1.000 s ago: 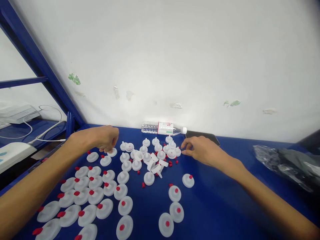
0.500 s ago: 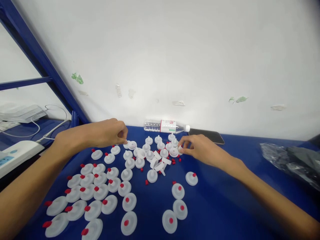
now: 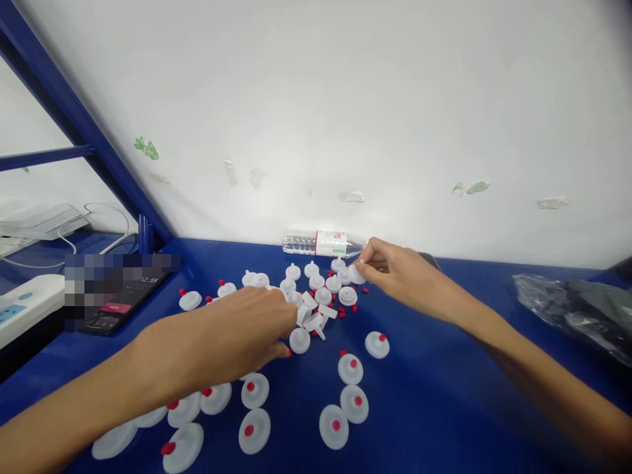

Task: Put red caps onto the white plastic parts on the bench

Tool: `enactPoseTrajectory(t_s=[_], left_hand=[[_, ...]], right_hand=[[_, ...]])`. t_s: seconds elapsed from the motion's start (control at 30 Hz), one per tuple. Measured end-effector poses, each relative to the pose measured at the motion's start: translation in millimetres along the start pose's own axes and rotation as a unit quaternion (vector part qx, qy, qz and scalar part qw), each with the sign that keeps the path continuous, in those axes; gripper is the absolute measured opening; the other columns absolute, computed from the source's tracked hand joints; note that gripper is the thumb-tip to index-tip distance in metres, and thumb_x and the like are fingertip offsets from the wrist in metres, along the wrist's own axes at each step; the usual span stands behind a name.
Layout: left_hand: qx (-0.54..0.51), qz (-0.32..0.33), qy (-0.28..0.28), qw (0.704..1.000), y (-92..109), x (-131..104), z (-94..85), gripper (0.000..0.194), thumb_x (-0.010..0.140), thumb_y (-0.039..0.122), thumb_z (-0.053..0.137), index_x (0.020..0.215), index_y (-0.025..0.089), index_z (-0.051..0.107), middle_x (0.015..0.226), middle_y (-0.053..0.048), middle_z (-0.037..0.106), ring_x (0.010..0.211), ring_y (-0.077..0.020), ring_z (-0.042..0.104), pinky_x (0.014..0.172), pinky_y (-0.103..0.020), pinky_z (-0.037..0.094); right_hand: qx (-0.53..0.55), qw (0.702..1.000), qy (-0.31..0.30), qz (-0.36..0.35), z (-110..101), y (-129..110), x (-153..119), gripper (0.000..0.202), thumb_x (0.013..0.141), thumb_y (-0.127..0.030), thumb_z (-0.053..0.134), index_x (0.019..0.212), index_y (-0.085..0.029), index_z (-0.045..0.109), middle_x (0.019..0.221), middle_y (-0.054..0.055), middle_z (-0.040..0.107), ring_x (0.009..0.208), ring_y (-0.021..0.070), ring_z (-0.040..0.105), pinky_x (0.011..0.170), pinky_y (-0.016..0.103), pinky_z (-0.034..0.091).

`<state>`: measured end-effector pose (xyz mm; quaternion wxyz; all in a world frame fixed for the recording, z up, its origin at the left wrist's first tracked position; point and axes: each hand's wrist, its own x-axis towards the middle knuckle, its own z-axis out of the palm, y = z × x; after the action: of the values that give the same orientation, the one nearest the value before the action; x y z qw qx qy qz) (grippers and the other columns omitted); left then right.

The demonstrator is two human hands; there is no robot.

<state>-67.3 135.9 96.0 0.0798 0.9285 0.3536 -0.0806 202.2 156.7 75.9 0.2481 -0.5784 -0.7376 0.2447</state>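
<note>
My right hand (image 3: 402,273) pinches a white plastic disc with a short spout (image 3: 356,273) between thumb and fingertips, lifted at the right edge of the pile. Low over the table, my left hand (image 3: 237,329) has its thumb beside a small red cap (image 3: 289,353), with the thumb apart from the bent fingers. More spouted white discs without caps (image 3: 299,341) are heaped between the hands, among white T-shaped pieces (image 3: 312,321) and loose red caps (image 3: 342,315). Capped white discs (image 3: 254,431) lie in front, several partly hidden by my left forearm.
A clear water bottle (image 3: 330,243) lies along the wall, partly behind my right hand. A phone (image 3: 126,299) and a white power strip (image 3: 32,303) are at left. Crumpled clear plastic bags (image 3: 567,316) sit far right. A blue frame post (image 3: 89,131) rises at left.
My left hand has come from the back left down to the red cap near the middle. My right hand has risen slightly with a disc in its fingers. The left phone is now uncovered.
</note>
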Motion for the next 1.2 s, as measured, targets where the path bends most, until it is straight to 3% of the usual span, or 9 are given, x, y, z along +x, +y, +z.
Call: enactPoseTrajectory(t_s=[0.2, 0.4, 0.57, 0.73, 0.93, 1.1, 1.2], left_hand=[[0.065, 0.023, -0.016, 0.997, 5.4, 7.2, 20.4, 0.012, 0.087, 0.022, 0.075, 0.08, 0.02, 0.065, 0.085, -0.003, 0.072, 0.075, -0.0254, 0.069, 0.063, -0.036, 0.043], [0.073, 0.014, -0.072, 0.995, 9.4, 18.5, 23.8, 0.016, 0.085, 0.01, 0.067, 0.073, 0.02, 0.064, 0.075, -0.005, 0.072, 0.067, -0.0262, 0.07, 0.053, -0.035, 0.037], [0.075, 0.013, -0.064, 0.995, 11.2, 20.0, 22.9, 0.016, 0.085, 0.007, 0.064, 0.075, 0.019, 0.066, 0.077, -0.006, 0.073, 0.068, -0.026, 0.071, 0.052, -0.035, 0.036], [0.074, 0.001, -0.057, 0.996, 13.0, 20.2, 22.5, 0.017, 0.089, 0.019, 0.068, 0.072, 0.02, 0.065, 0.07, -0.004, 0.071, 0.063, -0.0252, 0.068, 0.051, -0.034, 0.033], [0.077, 0.016, -0.045, 0.996, 11.4, 16.5, 24.7, 0.017, 0.086, 0.004, 0.062, 0.08, 0.019, 0.068, 0.077, -0.004, 0.072, 0.068, -0.0227, 0.068, 0.054, -0.034, 0.033], [0.089, 0.009, -0.028, 0.996, 7.8, 6.4, 13.5, 0.021, 0.087, 0.006, 0.055, 0.072, 0.019, 0.062, 0.07, -0.003, 0.067, 0.059, -0.0197, 0.061, 0.053, -0.034, 0.03], [0.076, -0.009, 0.015, 0.997, 4.4, 3.8, -2.4, 0.019, 0.084, 0.011, 0.055, 0.069, 0.021, 0.06, 0.066, -0.002, 0.064, 0.058, -0.0186, 0.059, 0.054, -0.033, 0.031]], right_hand=[[0.008, 1.0, 0.007, -0.026, 2.8, -6.4, -5.9, 0.017, 0.094, -0.04, 0.056, 0.087, -0.024, 0.058, 0.089, 0.001, 0.074, 0.079, 0.0195, 0.068, 0.067, 0.031, 0.047], [0.008, 1.0, -0.005, -0.03, 3.9, -13.4, -11.3, 0.02, 0.094, -0.043, 0.058, 0.088, -0.024, 0.062, 0.088, 0.002, 0.073, 0.078, 0.0198, 0.067, 0.064, 0.031, 0.047], [0.004, 0.999, -0.012, -0.035, 3.2, -17.6, -14.0, 0.022, 0.095, -0.043, 0.057, 0.088, -0.024, 0.064, 0.093, 0.004, 0.074, 0.081, 0.021, 0.069, 0.063, 0.031, 0.048], [-0.002, 0.999, -0.026, -0.045, 3.3, -18.0, -15.0, 0.019, 0.096, -0.04, 0.058, 0.088, -0.024, 0.063, 0.093, 0.002, 0.075, 0.081, 0.0203, 0.071, 0.065, 0.031, 0.051], [-0.016, 0.998, -0.032, -0.058, 4.9, -22.5, -14.7, 0.016, 0.096, -0.038, 0.059, 0.089, -0.025, 0.064, 0.09, 0.001, 0.075, 0.082, 0.0196, 0.069, 0.066, 0.031, 0.05], [0.02, 0.996, -0.06, -0.065, 6.2, -23.6, -16.3, 0.018, 0.097, -0.04, 0.059, 0.089, -0.024, 0.063, 0.089, 0.0, 0.075, 0.08, 0.0177, 0.07, 0.066, 0.03, 0.05], [0.073, 0.991, -0.09, -0.064, 8.6, -23.2, -16.5, 0.021, 0.097, -0.044, 0.062, 0.091, -0.024, 0.063, 0.09, 0.0, 0.075, 0.08, 0.017, 0.071, 0.065, 0.028, 0.052]])
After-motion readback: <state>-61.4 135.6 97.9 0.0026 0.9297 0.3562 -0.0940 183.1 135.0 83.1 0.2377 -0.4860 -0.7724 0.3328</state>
